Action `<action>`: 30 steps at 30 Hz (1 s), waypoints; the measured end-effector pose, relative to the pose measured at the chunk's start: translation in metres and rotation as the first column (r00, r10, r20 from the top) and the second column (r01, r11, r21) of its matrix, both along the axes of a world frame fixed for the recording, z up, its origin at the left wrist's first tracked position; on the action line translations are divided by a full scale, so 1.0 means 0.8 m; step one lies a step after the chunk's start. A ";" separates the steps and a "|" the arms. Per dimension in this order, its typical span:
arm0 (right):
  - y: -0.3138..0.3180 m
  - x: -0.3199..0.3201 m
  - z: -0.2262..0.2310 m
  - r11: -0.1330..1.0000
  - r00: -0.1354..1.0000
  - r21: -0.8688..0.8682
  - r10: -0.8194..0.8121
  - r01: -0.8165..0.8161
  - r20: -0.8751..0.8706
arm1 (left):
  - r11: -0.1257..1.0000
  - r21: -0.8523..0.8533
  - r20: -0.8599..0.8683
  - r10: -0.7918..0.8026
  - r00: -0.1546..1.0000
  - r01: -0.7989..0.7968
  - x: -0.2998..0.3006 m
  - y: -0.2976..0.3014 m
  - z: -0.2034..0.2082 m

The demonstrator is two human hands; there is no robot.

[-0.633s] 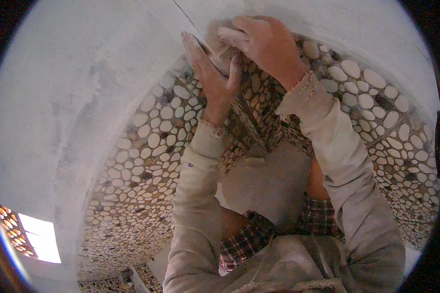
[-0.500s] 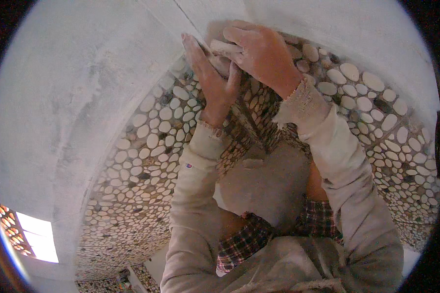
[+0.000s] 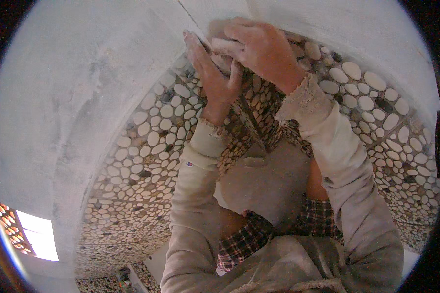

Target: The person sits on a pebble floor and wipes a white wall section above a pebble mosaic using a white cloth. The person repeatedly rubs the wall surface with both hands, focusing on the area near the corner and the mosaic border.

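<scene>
My left hand (image 3: 216,80) reaches up to where the pale plastered surface meets the pebbled one. Its fingers are stretched out, with the thumb apart, and dust coats them. Beside it on the right, my right hand (image 3: 269,53) is bent with its fingers closed. A short, pale, dusty piece (image 3: 227,48) shows at its left side, apparently in its grip; I cannot make out its kind. Between the hands, a dusty brownish patch is partly hidden by the fingers. Just beyond them a dark thin line (image 3: 188,13) runs up the plaster.
The pebbled surface (image 3: 151,141) of white and dark stones spreads around my arms. Pale plaster (image 3: 58,97) curves along the left and top. Below my hands lie a dark narrow strip (image 3: 251,122) and a smooth grey rounded surface (image 3: 266,180). A bright opening (image 3: 39,237) shows at lower left.
My right hand has shifted slightly up and to the right. My left hand has hardly moved, and its outstretched pose is the same.
</scene>
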State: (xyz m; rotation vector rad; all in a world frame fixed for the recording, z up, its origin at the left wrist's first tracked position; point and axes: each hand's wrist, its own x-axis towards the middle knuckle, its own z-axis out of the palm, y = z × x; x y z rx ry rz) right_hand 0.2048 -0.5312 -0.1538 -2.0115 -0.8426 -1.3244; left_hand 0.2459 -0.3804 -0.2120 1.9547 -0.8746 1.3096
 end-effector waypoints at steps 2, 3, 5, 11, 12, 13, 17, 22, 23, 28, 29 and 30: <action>-0.014 0.000 0.002 0.980 0.983 -0.085 -0.181 0.181 0.002 | 1.000 -0.022 -0.016 -0.019 1.000 0.018 -0.003 -0.004 0.000; -0.017 -0.001 0.003 0.956 0.964 -0.128 -0.265 0.263 0.009 | 0.999 -0.029 -0.023 -0.031 0.999 0.030 -0.005 -0.003 0.001; 0.006 0.005 -0.010 0.991 0.981 0.013 -0.137 0.136 0.140 | 0.995 -0.048 -0.026 -0.085 0.996 0.083 -0.004 -0.002 0.001; -0.002 -0.007 0.001 0.993 0.980 0.001 -0.118 0.119 0.162 | 0.996 -0.032 0.010 -0.085 0.996 0.086 -0.027 -0.011 0.012; 0.001 -0.010 0.002 0.993 0.985 0.013 -0.122 0.121 0.120 | 0.994 -0.055 -0.008 -0.095 0.995 0.094 -0.029 -0.011 0.014; 0.004 -0.008 0.003 0.997 0.987 0.015 -0.080 0.079 0.137 | 0.991 -0.082 -0.033 -0.107 0.994 0.104 -0.017 -0.006 0.007; -0.010 0.000 0.003 0.990 0.980 0.007 -0.144 0.144 0.139 | 0.998 -0.015 0.040 -0.054 0.998 0.054 -0.024 -0.010 0.012; 0.007 -0.002 -0.005 0.994 0.986 -0.003 -0.104 0.105 0.133 | 1.000 0.022 0.074 0.019 0.997 -0.021 0.003 0.002 -0.006; 0.000 -0.004 0.003 0.993 0.986 -0.032 -0.108 0.112 0.126 | 1.000 0.020 0.062 0.009 0.998 -0.010 -0.004 0.000 -0.002; 0.002 -0.006 0.001 0.992 0.989 -0.011 -0.128 0.129 0.080 | 1.000 0.002 0.084 -0.021 0.996 0.021 -0.008 0.000 0.001; 0.005 0.001 -0.004 0.998 0.993 -0.004 -0.065 0.066 0.102 | 1.000 0.009 0.099 -0.017 0.995 0.017 -0.004 -0.001 0.002; 0.005 0.006 -0.006 1.000 0.992 0.002 -0.003 0.003 0.126 | 1.000 0.014 0.113 -0.013 0.993 0.012 -0.001 -0.002 0.003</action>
